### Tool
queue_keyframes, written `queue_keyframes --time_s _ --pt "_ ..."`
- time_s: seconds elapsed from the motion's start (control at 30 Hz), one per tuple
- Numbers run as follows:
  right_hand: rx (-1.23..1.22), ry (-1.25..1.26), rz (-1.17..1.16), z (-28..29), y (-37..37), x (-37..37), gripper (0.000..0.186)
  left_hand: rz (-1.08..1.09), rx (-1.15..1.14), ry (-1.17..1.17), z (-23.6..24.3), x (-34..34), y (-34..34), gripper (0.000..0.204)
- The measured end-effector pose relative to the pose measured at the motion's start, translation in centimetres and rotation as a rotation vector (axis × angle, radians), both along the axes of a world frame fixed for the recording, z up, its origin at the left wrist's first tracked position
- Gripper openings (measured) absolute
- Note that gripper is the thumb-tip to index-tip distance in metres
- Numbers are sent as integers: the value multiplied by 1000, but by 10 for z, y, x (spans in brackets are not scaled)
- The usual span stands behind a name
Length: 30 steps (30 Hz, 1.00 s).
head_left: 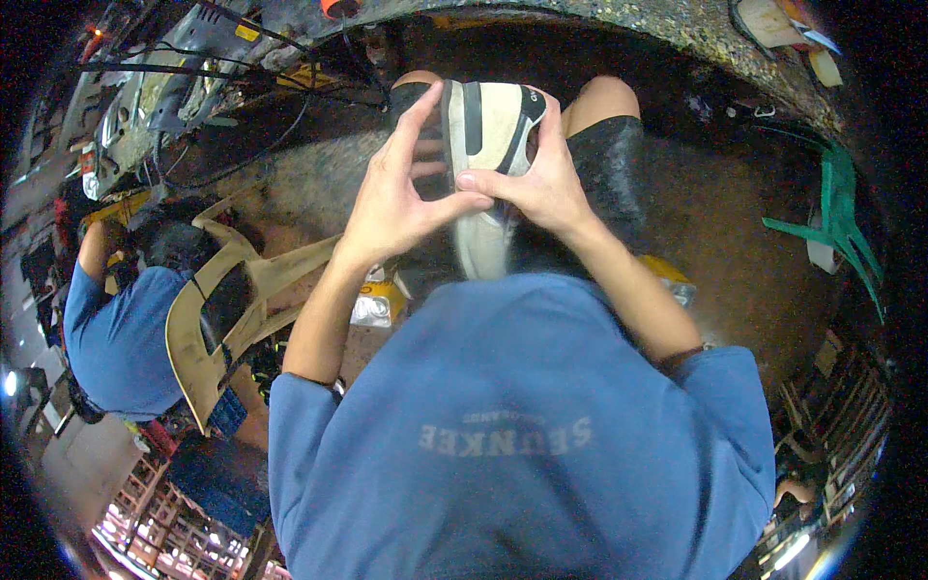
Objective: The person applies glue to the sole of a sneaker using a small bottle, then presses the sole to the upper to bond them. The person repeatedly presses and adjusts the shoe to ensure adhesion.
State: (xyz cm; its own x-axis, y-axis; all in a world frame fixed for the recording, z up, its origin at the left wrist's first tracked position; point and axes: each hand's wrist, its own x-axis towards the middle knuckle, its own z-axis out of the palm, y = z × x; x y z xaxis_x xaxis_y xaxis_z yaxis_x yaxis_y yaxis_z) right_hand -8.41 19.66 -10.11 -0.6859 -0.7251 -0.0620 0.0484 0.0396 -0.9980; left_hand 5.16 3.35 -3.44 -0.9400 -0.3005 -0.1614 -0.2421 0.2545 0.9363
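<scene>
A cream and black shoe (488, 130) is held up in front of my chest, sole edge toward me, above my bare knees. My left hand (391, 188) grips its left side, fingers spread up along the black part and thumb pressed across toward the middle. On the right side, my right hand (541, 179) clasps the shoe, with fingers curled over the top edge and its thumb meeting the left thumb on the cream part. My blue shirt fills the lower part of the view.
Another person in a blue shirt (116, 338) sits at the left beside a tan plastic chair (217, 309). Cables and machines (184, 87) lie at the upper left. Green strips (836, 217) hang at the right, and a yellow object (667, 271) lies under my right arm.
</scene>
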Motion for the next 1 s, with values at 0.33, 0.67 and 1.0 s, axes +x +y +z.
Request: queue_keyframes --time_s 0.33,0.67,1.0 --pt "-59 46 81 -10 11 -9 104 -32 94 11 -7 -5 -3 105" --pt "-132 -41 68 -15 5 -10 104 16 93 16 -7 -7 2 99" --pt "-149 -43 91 -19 4 -12 103 17 245 30 -10 -1 -4 101"
